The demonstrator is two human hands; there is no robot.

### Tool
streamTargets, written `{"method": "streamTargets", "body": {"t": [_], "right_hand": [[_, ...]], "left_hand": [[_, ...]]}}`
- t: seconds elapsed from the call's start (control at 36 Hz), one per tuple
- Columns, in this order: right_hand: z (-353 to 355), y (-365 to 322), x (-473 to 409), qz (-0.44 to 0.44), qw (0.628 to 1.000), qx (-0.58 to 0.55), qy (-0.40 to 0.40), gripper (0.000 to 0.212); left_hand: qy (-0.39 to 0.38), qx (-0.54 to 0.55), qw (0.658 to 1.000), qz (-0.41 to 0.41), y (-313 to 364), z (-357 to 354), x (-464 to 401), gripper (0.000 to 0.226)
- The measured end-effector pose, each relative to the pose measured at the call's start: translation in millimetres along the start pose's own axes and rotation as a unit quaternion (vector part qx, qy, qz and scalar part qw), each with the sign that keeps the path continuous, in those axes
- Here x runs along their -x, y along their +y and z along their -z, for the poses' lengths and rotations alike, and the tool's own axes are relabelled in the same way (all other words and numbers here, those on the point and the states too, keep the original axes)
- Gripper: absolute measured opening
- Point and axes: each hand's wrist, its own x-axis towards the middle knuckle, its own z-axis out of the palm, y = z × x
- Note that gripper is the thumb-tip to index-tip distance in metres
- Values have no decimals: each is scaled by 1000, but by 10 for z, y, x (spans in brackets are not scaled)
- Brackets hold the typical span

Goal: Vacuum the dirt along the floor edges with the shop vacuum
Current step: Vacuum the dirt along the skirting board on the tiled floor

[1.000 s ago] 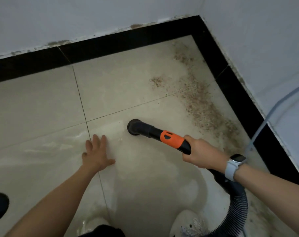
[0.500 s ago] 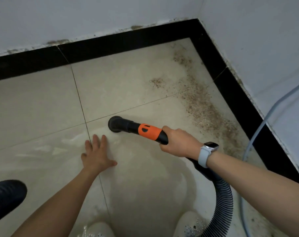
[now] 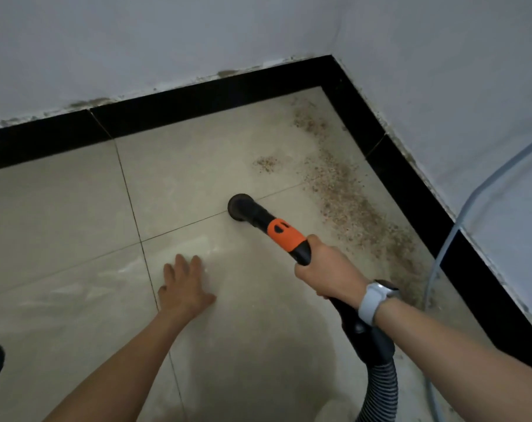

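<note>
Vacuum nozzle [image 3: 239, 207]: on floor [image 3: 60, 208], short of dirt [image 3: 350, 205] along right edge.
Right hand [image 3: 327, 274]: fingers clamped round handle.
Left hand [image 3: 184, 287]: fingers straight, flat on tile.

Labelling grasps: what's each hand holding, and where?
Right hand grips the black-and-orange vacuum nozzle behind its orange section. Left hand holds nothing, flat on floor.
</note>
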Motion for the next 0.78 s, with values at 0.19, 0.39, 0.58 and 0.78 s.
{"method": "streamTargets", "body": {"t": [0.19, 0.39, 0.58, 0.78], "right_hand": [[264, 250, 26, -96, 987, -97, 86, 25], [10, -32, -52, -26, 998, -50, 17, 25], [220, -121, -542, -60, 988, -113, 83, 22], [172, -166, -569, -37, 971, -233, 47, 25]], "left_hand": [[-17, -41, 998, -33, -39, -3, 38, 97], [-54, -30, 998, -24, 49, 152, -27, 78], [-11, -38, 997, -63, 216, 589, -140, 67], [25, 78, 988, -128, 711, 1127, -139, 55]]}}
